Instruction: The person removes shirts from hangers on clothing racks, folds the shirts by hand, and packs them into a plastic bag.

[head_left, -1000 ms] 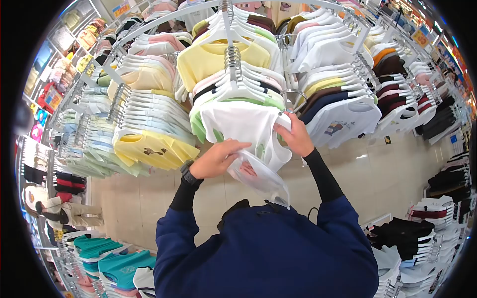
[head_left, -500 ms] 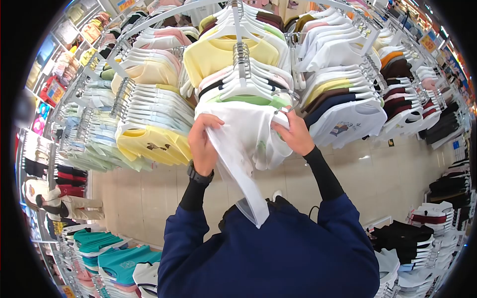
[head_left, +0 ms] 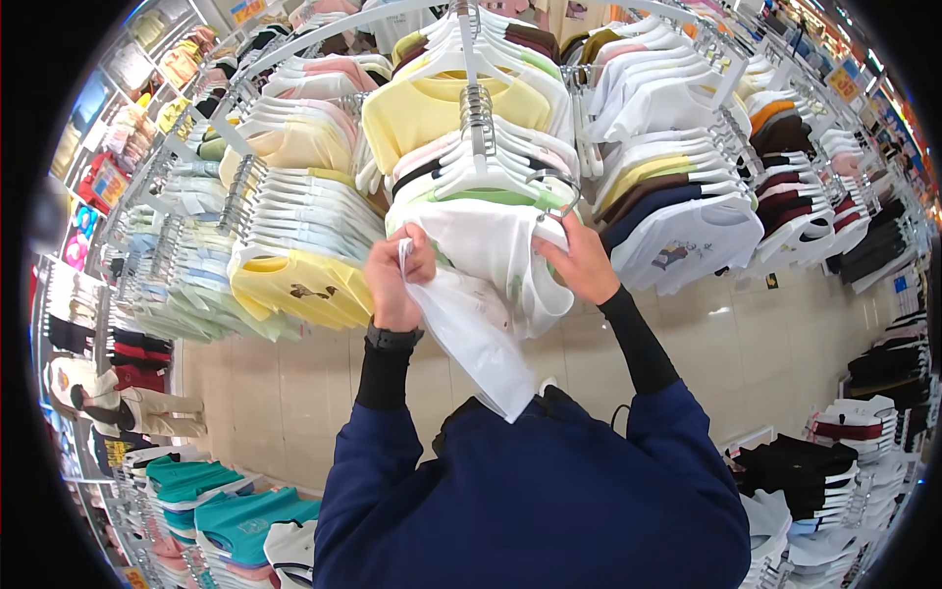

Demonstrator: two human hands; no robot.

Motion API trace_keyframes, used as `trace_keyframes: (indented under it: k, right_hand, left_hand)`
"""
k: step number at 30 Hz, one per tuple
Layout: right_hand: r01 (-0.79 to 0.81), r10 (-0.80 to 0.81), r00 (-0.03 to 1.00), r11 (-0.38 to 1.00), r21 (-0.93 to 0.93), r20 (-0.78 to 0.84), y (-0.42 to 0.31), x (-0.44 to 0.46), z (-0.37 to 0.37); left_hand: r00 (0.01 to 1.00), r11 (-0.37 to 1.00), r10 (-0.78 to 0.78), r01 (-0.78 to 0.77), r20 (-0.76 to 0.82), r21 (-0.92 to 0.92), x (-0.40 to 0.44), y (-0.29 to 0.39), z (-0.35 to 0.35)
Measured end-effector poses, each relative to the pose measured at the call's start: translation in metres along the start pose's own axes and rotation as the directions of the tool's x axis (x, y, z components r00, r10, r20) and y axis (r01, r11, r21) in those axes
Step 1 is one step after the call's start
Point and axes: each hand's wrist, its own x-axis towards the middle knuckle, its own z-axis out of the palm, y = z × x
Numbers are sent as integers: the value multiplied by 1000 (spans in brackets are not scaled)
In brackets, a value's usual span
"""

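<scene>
In front of the rack, my right hand (head_left: 581,260) grips a white hanger (head_left: 551,232) at its shoulder end, with the metal hook standing up above it. A white shirt (head_left: 530,291) with light green parts hangs below that hand. My left hand (head_left: 400,280), wearing a dark wristband, is closed on the top of a translucent white plastic bag (head_left: 476,353). The bag hangs down and slants toward my body, overlapping the shirt's left side. Behind my hands, a light green and white shirt (head_left: 471,195) hangs at the front of the row.
Yellow shirts (head_left: 309,285) hang to the left and white printed shirts (head_left: 677,240) to the right. A metal rack arm (head_left: 472,74) runs ahead. Teal shirts (head_left: 245,520) lie behind my left side; another person (head_left: 137,407) stands far left.
My left hand has closed into a tighter grip and turned. The bag's lower end has swung up slightly and crumpled. My right hand stays on the hanger, whose hook has tilted a little.
</scene>
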Motion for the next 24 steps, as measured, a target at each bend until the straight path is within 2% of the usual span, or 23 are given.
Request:
trace_keyframes:
  k: [2,3,4,5,6,9,13,20,23,24]
  right_hand:
    - [-6,6,1000,1000,-9,18,3,2,-1]
    - [4,-4,999,1000,-4,41,3,3,-2]
    - [15,-15,998,1000,1,64,2,4,-4]
    - [25,-25,996,1000,7,86,0,5,-5]
    - [36,-32,991,999,-27,128,-4,5,-7]
    - [60,-38,972,994,-91,230,-15,1,-12]
    - [106,-80,952,991,-76,295,-11,4,-13]
    - [132,-118,937,991,-21,328,-9,-4,1]
    - [111,-79,936,991,-74,344,-7,-9,4]
    - [151,-117,953,983,-105,280,-6,-11,6]
  left_hand:
    - [995,994,93,-94,33,48,9,1,-7]
    - [970,862,244,-211,-12,462,12,0,-3]
    - [919,558,394,-247,10,792,14,-3,5]
    - [855,147,510,-196,95,970,17,-6,11]
    - [706,-134,564,-434,429,891,24,-10,10]
    - [790,-256,312,-465,528,847,9,1,51]
    - [821,-315,122,-501,558,806,17,-7,27]
    - [827,-245,-7,-546,562,801,17,-15,23]
    - [858,-203,-101,-513,503,834,19,-17,15]
    - [858,-198,-99,-514,504,835,20,-19,12]
